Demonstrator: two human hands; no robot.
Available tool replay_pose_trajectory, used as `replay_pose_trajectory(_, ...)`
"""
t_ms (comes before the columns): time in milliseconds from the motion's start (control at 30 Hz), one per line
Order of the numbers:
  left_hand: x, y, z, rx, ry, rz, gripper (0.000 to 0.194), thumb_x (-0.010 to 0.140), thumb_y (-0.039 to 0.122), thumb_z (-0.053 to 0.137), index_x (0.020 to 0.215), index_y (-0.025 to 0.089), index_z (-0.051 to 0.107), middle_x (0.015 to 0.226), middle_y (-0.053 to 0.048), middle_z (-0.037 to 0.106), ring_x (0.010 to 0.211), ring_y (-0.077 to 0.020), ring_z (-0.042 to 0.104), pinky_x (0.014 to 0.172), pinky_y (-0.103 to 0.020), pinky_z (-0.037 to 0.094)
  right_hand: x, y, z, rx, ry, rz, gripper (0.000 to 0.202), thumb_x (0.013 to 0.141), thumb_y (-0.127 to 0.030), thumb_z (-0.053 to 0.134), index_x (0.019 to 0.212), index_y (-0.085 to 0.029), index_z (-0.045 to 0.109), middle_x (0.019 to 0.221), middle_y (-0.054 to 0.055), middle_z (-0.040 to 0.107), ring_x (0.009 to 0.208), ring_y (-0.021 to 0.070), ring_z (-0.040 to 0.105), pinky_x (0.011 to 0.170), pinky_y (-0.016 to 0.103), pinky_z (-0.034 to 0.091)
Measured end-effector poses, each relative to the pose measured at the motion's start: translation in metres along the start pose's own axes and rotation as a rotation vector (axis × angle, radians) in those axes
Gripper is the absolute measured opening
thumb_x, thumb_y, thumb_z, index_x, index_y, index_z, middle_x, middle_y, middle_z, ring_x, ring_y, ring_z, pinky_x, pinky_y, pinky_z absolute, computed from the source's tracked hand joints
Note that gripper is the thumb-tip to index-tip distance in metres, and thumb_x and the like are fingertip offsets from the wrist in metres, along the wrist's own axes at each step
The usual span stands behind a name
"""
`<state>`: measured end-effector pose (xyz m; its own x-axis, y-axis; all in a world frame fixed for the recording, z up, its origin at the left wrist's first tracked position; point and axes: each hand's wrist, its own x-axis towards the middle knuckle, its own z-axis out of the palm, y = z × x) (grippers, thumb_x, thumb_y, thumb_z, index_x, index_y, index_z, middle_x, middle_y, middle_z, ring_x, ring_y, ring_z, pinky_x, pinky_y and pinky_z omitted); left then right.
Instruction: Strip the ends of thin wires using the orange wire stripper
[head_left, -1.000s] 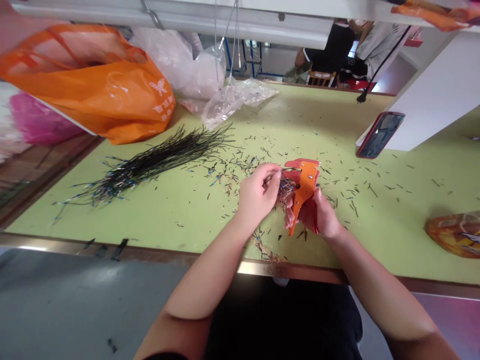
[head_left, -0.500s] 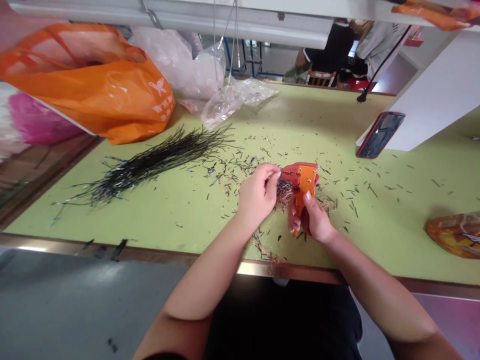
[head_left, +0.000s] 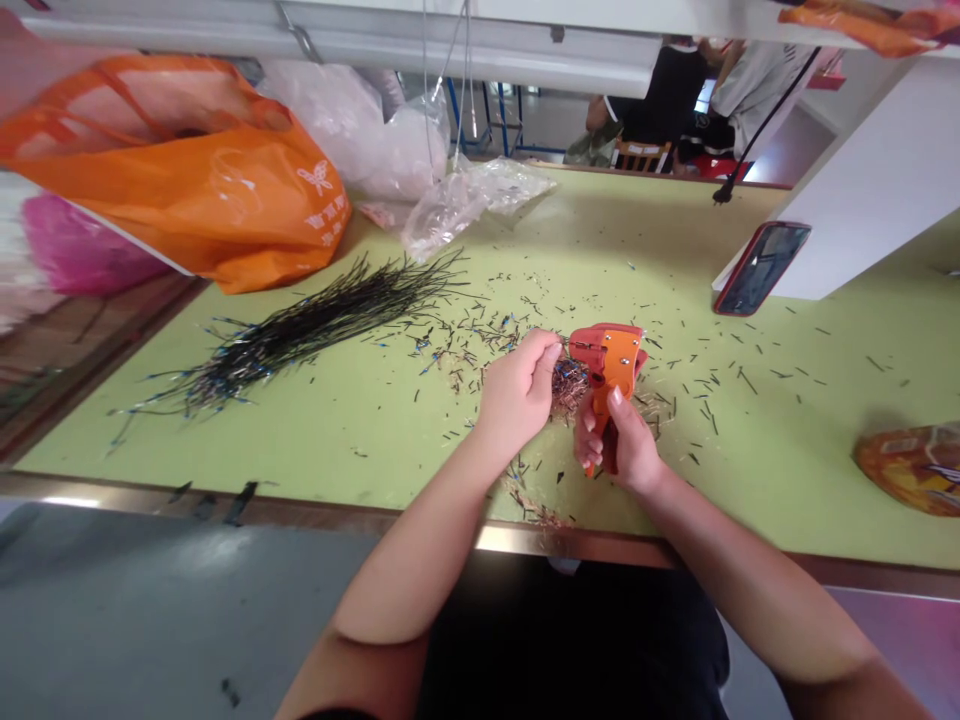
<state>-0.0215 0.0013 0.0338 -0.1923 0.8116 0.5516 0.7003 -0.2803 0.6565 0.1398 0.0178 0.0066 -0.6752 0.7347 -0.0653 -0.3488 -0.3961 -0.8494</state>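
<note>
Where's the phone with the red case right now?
In the head view the red-cased phone leans against the white block at the green table's far right, beyond the orange wire stripper.

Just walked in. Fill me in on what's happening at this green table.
A person sits at the green table. Their right hand squeezes an orange wire-stripping tool, while the left hand feeds a thin wire into its head. A pile of black wires lies to the left, with cut bits scattered around.
</note>
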Motion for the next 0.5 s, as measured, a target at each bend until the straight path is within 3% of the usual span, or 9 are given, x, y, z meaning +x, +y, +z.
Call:
replay_pose_trajectory(67, -0.001, 0.001, 0.000, -0.110, 0.016, 0.008, 0.030, 0.115, 0.040, 0.040, 0.099, 0.024, 0.061, 0.079, 0.001, 0.066, 0.065, -0.0135, 0.059, 0.061, -0.027, 0.046, -0.002, -0.002, 0.004, 0.070, -0.059, 0.008, 0.061, 0.084, -0.082, 0.071, 0.072, -0.023, 0.058, 0.049, -0.007, 0.045, 0.037, 0.0108, 0.036, 0.040, 0.027, 0.042)
replay_pose_trajectory(133, 0.000, -0.004, -0.002, -0.221, 0.063, -0.003, 0.036, 0.115, 0.050, 0.037, 0.100, 0.025, 0.059, 0.080, 0.000, 0.064, 0.064, -0.0135, 0.057, 0.058, -0.028, 0.047, -0.004, -0.008, 0.004, 0.126, -0.032, -0.067, 0.056, 0.087, -0.077, 0.070, 0.073, -0.024, 0.060, 0.051, -0.006, 0.045, 0.040, 0.0121, 0.039, 0.043, 0.029, 0.045)
replay_pose_trajectory(267, 0.009, -0.026, -0.015, -0.262, 0.296, -0.162, 0.043, 0.115, 0.061, 0.028, 0.106, 0.029, 0.056, 0.069, 0.004, 0.047, 0.050, -0.0131, 0.038, 0.045, -0.029, 0.033, -0.001, -0.037, -0.015, 0.214, 0.304, -0.329, 0.040, 0.098, -0.058, 0.065, 0.075, -0.026, 0.059, 0.059, -0.005, 0.040, 0.049, 0.0133, 0.042, 0.052, 0.029, 0.051)
replay_pose_trajectory(333, 0.012, -0.030, -0.019, -0.228, 0.392, -0.206, 0.043, 0.114, 0.062, 0.032, 0.106, 0.028, 0.058, 0.067, 0.005, 0.044, 0.049, -0.0120, 0.036, 0.046, -0.029, 0.032, 0.002, -0.049, -0.025, 0.175, 0.356, -0.394, 0.036, 0.099, -0.056, 0.065, 0.079, -0.026, 0.060, 0.064, -0.004, 0.043, 0.055, 0.0140, 0.049, 0.059, 0.030, 0.055)
replay_pose_trajectory(400, 0.012, -0.024, -0.018, -0.199, 0.381, -0.184, 0.041, 0.113, 0.059, 0.041, 0.104, 0.026, 0.063, 0.066, 0.004, 0.049, 0.051, -0.0113, 0.041, 0.049, -0.028, 0.035, 0.004, -0.051, -0.027, 0.106, 0.339, -0.408, 0.038, 0.098, -0.060, 0.065, 0.082, -0.026, 0.064, 0.067, -0.003, 0.048, 0.061, 0.0148, 0.054, 0.065, 0.032, 0.058)
replay_pose_trajectory(500, 0.004, -0.005, -0.011, -0.116, 0.272, -0.069, 0.030, 0.113, 0.043, 0.050, 0.103, 0.022, 0.069, 0.076, 0.001, 0.068, 0.055, -0.0099, 0.050, 0.052, -0.026, 0.039, 0.003, -0.040, -0.018, -0.003, 0.258, -0.343, 0.046, 0.093, -0.071, 0.064, 0.089, -0.026, 0.067, 0.073, 0.000, 0.058, 0.068, 0.0188, 0.062, 0.071, 0.039, 0.062)
